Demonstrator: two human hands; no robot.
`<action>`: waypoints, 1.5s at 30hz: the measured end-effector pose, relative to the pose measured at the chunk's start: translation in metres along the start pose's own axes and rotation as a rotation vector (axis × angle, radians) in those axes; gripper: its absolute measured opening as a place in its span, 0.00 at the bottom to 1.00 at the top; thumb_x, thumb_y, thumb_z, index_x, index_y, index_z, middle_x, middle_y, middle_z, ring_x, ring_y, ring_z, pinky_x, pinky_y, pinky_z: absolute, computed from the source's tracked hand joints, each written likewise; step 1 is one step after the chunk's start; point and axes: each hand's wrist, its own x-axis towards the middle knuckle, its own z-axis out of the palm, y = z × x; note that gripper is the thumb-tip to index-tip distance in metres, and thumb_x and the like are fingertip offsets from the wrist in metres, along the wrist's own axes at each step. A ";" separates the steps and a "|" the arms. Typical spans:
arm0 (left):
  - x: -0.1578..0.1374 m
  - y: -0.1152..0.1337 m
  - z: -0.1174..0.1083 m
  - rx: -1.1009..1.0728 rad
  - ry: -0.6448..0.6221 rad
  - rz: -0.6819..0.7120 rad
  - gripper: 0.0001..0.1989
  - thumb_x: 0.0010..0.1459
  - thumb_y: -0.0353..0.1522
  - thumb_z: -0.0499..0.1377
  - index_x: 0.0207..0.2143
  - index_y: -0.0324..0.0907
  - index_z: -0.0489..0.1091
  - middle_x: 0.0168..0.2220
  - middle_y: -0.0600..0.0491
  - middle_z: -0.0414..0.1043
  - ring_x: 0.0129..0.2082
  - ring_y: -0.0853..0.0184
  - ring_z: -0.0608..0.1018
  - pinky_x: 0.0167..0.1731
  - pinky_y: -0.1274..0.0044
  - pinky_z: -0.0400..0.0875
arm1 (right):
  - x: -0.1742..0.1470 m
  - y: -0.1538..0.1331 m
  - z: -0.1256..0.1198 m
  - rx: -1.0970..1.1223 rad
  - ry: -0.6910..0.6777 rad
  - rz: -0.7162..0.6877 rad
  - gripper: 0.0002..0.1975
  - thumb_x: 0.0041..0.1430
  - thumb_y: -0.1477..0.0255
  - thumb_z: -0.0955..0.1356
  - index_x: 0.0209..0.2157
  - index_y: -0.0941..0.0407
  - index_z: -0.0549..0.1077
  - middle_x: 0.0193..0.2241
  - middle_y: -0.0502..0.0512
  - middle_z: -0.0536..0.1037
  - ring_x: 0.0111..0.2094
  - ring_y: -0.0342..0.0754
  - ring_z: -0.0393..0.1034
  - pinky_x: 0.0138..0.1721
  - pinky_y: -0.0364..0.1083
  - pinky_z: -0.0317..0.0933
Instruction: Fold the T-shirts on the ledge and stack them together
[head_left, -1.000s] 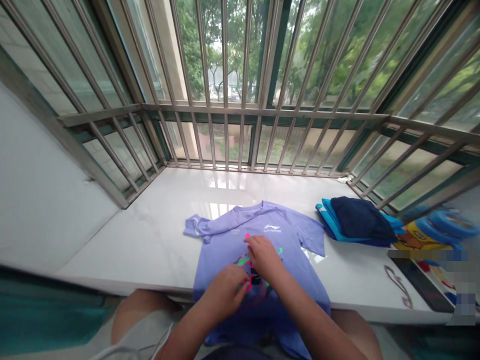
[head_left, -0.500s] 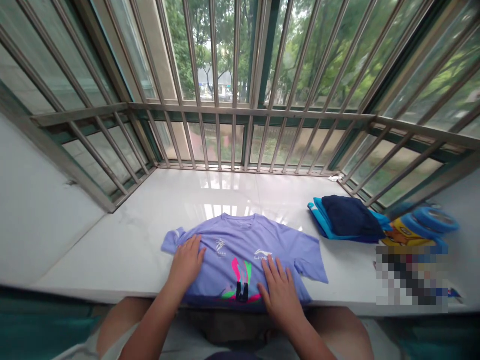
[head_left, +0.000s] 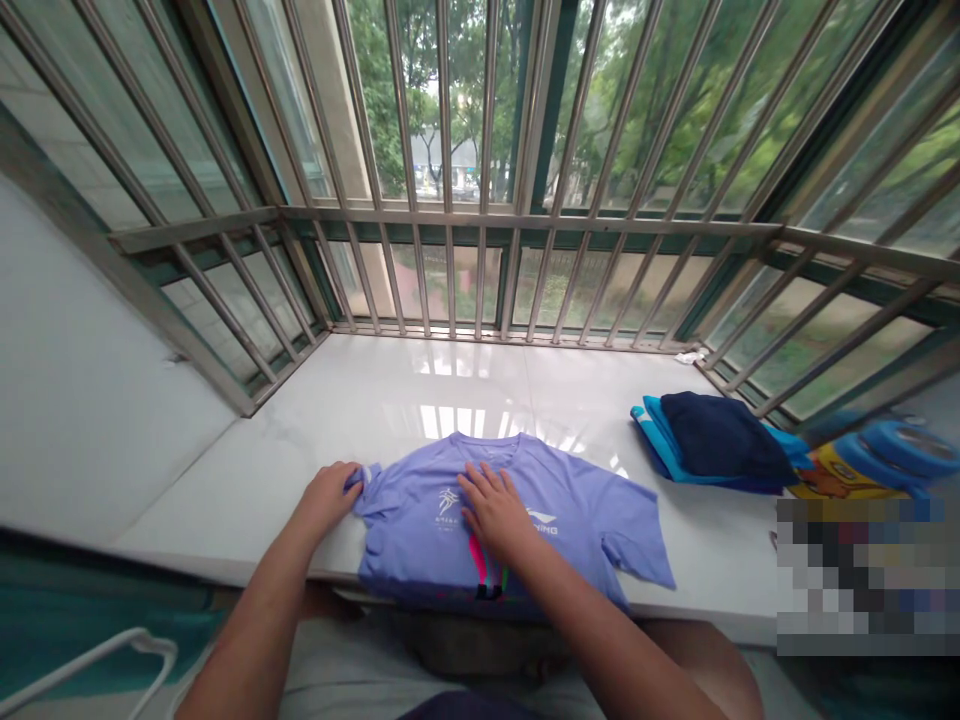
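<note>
A lavender T-shirt (head_left: 570,490) lies front side up on the white ledge, its collar toward the window and its lower part hanging over the near edge. White logos and a pink, green and black print show on its chest. At the shirt's left sleeve end, my left hand (head_left: 330,498) is closed with the cuff pinched in its fingers. My right hand (head_left: 496,512) rests flat on the chest below the collar, fingers spread, partly covering the print and one logo.
Folded dark navy and bright blue clothes (head_left: 720,440) lie in a pile at the right. Beside them stands a yellow container with a blue lid (head_left: 892,455), near a blurred-out patch. Metal window bars (head_left: 480,220) enclose the ledge (head_left: 285,470). A white hanger-like bar (head_left: 112,650) shows at lower left.
My left hand has moved left from the shirt's chest side to the sleeve cuff and closed on it. My right hand has slid up and left across the chest. The view has shifted slightly.
</note>
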 end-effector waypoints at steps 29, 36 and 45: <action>-0.032 -0.016 -0.003 -0.250 0.036 -0.317 0.26 0.45 0.59 0.65 0.24 0.45 0.73 0.27 0.48 0.79 0.34 0.53 0.81 0.36 0.70 0.69 | 0.067 -0.005 0.013 0.005 0.002 0.113 0.37 0.76 0.47 0.57 0.78 0.48 0.55 0.80 0.54 0.46 0.80 0.62 0.37 0.76 0.72 0.27; -0.062 -0.024 -0.020 -0.598 0.102 -0.383 0.31 0.47 0.63 0.64 0.25 0.45 0.69 0.20 0.59 0.67 0.24 0.66 0.68 0.27 0.76 0.59 | 0.067 -0.005 0.013 0.000 0.009 0.109 0.37 0.76 0.48 0.57 0.78 0.48 0.55 0.80 0.54 0.46 0.80 0.61 0.37 0.76 0.71 0.27; -0.087 -0.051 -0.024 -0.060 0.055 -0.463 0.23 0.50 0.57 0.59 0.23 0.47 0.71 0.24 0.51 0.75 0.29 0.56 0.77 0.30 0.72 0.61 | 0.067 -0.005 0.014 0.021 0.021 0.117 0.37 0.76 0.48 0.58 0.78 0.47 0.56 0.80 0.54 0.47 0.80 0.61 0.38 0.76 0.70 0.26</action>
